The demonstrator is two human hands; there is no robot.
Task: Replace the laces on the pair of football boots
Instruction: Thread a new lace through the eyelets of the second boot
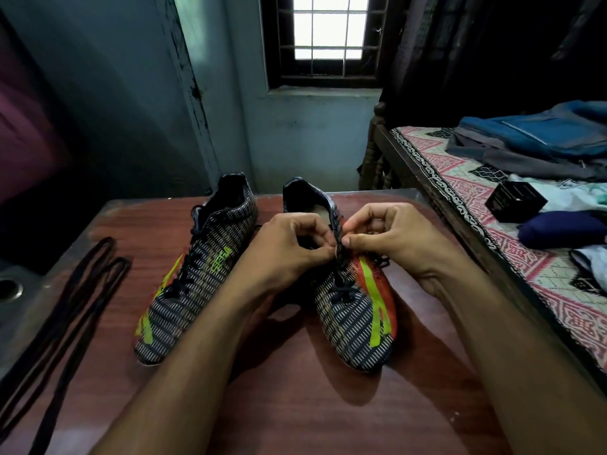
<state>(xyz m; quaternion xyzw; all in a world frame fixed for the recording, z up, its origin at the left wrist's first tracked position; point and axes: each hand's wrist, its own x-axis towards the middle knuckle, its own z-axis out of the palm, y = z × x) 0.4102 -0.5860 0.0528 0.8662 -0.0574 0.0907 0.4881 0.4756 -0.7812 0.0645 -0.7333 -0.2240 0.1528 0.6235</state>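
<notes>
Two dark patterned football boots with green and orange stripes stand side by side on a reddish wooden table [295,405], toes toward me. The left boot [200,274] is laced with a dark lace and nobody touches it. Over the upper eyelets of the right boot [354,316] my left hand [292,247] and my right hand [391,238] meet, each with fingers curled and pinching the dark lace near the boot's tongue. A bit of loose lace [381,261] lies on the boot's right side. Spare black laces [78,297] lie stretched along the table's left edge.
A bed [492,257] with a patterned cover runs along the table's right side, carrying a blue bag [542,139], a small black box [515,200] and clothes. A wall and barred window [328,31] stand behind the table. A grey surface with a round hole [10,290] lies at far left.
</notes>
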